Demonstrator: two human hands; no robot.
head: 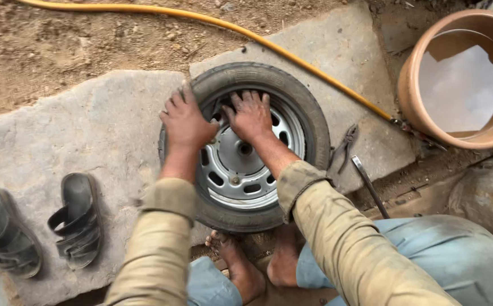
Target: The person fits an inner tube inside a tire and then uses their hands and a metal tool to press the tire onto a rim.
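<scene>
Small tyre [309,113] on grey steel rim [240,170], flat on stone slab [87,130] amid bare earth; left hand [187,122] and right hand [250,116] spread, pressing its upper sidewall; pliers [343,148] just right of tyre.

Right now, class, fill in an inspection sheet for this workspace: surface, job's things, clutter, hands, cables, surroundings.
Surface: flat stone slabs, dusty, set in bare dirt.
Job's things: small tyre on a grey steel rim, lying flat.
Clutter: pliers, metal lever, pair of black sandals.
Hands: left hand on the tyre's edge, right hand at the rim; both bare.
Cables: yellow hose running past the tyre.
Surroundings: tub of water, person's bare feet.
</scene>
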